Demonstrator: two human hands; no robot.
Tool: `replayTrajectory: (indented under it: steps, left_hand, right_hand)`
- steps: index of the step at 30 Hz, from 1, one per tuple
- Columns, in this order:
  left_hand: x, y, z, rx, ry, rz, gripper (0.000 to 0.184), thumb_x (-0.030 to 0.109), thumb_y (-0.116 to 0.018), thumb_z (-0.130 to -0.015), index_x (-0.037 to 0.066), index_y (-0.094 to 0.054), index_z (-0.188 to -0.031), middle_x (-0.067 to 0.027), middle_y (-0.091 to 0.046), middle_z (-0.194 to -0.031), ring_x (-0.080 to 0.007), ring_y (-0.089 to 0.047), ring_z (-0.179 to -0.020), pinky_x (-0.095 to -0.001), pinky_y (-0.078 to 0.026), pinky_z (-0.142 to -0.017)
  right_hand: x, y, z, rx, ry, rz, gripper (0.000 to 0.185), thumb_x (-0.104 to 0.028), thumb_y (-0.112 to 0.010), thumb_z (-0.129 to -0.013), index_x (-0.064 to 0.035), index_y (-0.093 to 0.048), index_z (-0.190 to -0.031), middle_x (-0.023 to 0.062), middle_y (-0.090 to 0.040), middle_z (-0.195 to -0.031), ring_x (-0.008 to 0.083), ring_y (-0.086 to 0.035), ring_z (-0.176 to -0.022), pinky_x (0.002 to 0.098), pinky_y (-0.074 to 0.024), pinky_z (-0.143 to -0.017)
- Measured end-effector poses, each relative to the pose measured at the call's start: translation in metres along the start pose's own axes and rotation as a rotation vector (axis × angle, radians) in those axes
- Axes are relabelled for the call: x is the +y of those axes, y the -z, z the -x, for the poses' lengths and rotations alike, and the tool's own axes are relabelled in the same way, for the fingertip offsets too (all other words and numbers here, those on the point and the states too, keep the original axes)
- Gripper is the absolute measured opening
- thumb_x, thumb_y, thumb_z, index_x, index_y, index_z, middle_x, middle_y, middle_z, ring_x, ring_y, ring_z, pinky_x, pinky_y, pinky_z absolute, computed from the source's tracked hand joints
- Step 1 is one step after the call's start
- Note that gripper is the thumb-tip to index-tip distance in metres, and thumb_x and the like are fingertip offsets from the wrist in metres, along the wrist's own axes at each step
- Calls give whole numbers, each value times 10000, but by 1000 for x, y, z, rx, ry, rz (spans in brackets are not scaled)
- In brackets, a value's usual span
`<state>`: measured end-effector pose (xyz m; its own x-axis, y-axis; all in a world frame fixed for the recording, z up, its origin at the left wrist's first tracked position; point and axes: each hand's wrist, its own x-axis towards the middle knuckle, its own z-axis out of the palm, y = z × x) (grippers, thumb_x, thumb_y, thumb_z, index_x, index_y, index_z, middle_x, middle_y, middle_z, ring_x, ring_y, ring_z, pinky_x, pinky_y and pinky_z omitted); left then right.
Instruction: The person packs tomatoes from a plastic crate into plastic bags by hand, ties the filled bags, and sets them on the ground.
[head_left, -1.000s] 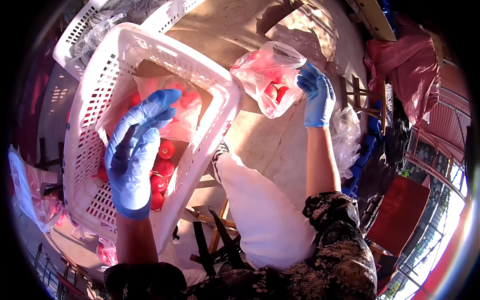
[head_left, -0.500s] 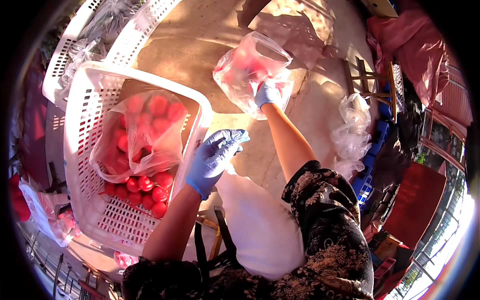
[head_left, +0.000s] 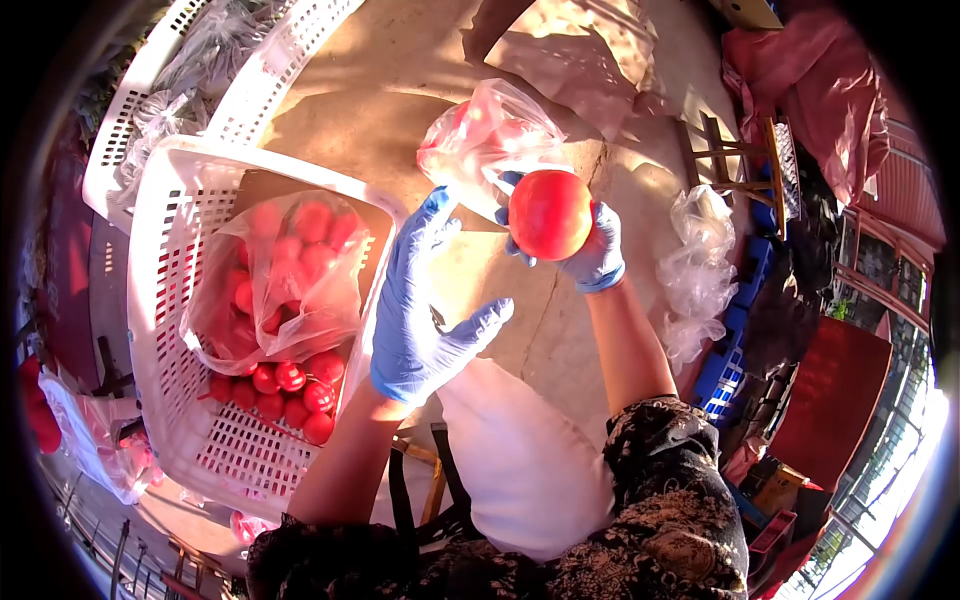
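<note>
A large red tomato (head_left: 549,215) is in my right hand (head_left: 595,252), gloved in blue, with the fingers round its far side. Left of it my left hand (head_left: 415,320), also in a blue glove, is spread with thumb and fingers apart and nothing between them. Just beyond the tomato a clear plastic bag (head_left: 485,135) with red contents rests on the floor. The white crate (head_left: 165,330) at the left holds an open clear bag of tomatoes (head_left: 285,265) and several loose tomatoes (head_left: 290,377) beneath it.
Another white crate (head_left: 262,85) with plastic bags stands at the upper left. Crumpled clear plastic (head_left: 698,265) lies right of my right arm, beside a blue crate (head_left: 722,370). A wooden stool (head_left: 740,150) and a red cloth (head_left: 810,90) are at the upper right.
My right hand has come out of the floor bag and now holds a large tomato. My left hand has opened wide. Earlier, it was over the crate before moving right.
</note>
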<state>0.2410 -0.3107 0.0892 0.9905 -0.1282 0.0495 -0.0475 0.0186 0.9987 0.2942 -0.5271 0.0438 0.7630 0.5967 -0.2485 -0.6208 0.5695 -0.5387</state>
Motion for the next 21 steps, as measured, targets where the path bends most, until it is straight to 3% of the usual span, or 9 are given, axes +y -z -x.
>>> replayTrajectory:
  steps: [3, 4, 7, 10, 12, 15, 16, 18, 21]
  left_hand:
    - [11, 12, -23, -72, -315, -282, 1225, 393, -829, -456, 39, -97, -1373, -197, -124, -1416, -321, -175, -1307, -424, -230, -1038]
    - [15, 16, -28, 4, -427, -290, 1108, 343, -842, -460, 29, -237, -1334, -211, -211, -1387, -333, -275, -1266, -418, -281, -1016]
    - [19, 52, -33, 244, -447, -320, 614, 209, -809, -538, 64, -557, -1078, -171, -466, -1215, -306, -489, -1079, -355, -419, -898]
    - [6, 71, -19, 490, -274, 142, 398, 106, -699, -688, 3, -547, -1041, -134, -507, -1176, -221, -529, -1033, -316, -412, -902]
    - [12, 75, -15, 593, -42, 295, 225, 89, -534, -848, -17, -547, -1046, -104, -571, -1073, -170, -542, -977, -290, -403, -895]
    - [20, 86, -12, 593, 142, 610, 264, 209, -465, -904, -15, -573, -992, -76, -599, -1003, -136, -544, -928, -262, -416, -850]
    - [13, 90, -11, 627, 242, 638, 250, 203, -460, -907, -10, -576, -969, -77, -606, -983, -136, -550, -911, -258, -417, -846]
    - [-1, 96, -8, 634, 305, 672, 250, 200, -435, -918, -1, -581, -942, -87, -606, -977, -143, -554, -905, -259, -416, -850]
    - [1, 116, -3, 330, 9, 521, 283, 211, -396, -931, 2, -583, -969, -89, -602, -995, -150, -555, -917, -258, -415, -853]
  right_hand:
    - [8, -60, -25, 95, -39, -139, 812, -605, -548, -718, -10, -374, -1242, 202, -503, -1155, 308, -591, -893, 370, -522, -724]
    - [20, -71, -33, 308, -91, -254, 728, -575, -512, -774, -22, -394, -1232, 176, -496, -1171, 273, -566, -966, 378, -478, -833]
    - [40, -140, -66, 315, -120, 44, 575, -483, -398, -882, -25, -402, -1229, 141, -492, -1183, 214, -503, -1072, 346, -391, -947]
    - [88, -149, -90, 180, 241, 382, 525, -408, -362, -909, 26, -436, -1195, 147, -527, -1123, 251, -502, -1063, 320, -372, -935]
    - [101, -150, -98, 214, 482, 719, 566, -396, -539, -771, 33, -477, -1134, 165, -558, -1030, 263, -545, -964, 337, -406, -872]
    - [114, -155, -105, 286, 637, 920, 647, -348, -737, -576, 27, -513, -1053, 154, -577, -972, 277, -578, -862, 357, -442, -806]
    - [113, -149, -106, 261, 705, 1129, 618, -356, -726, -597, 22, -517, -1038, 145, -588, -948, 266, -584, -850, 347, -448, -799]
    - [112, -149, -106, 214, 577, 957, 601, -366, -712, -621, 23, -520, -1036, 147, -597, -917, 257, -586, -845, 326, -446, -802]
    - [103, -144, -104, 106, 301, 864, 460, -354, -541, -805, 19, -509, -1072, 129, -568, -991, 218, -551, -911, 315, -424, -836]
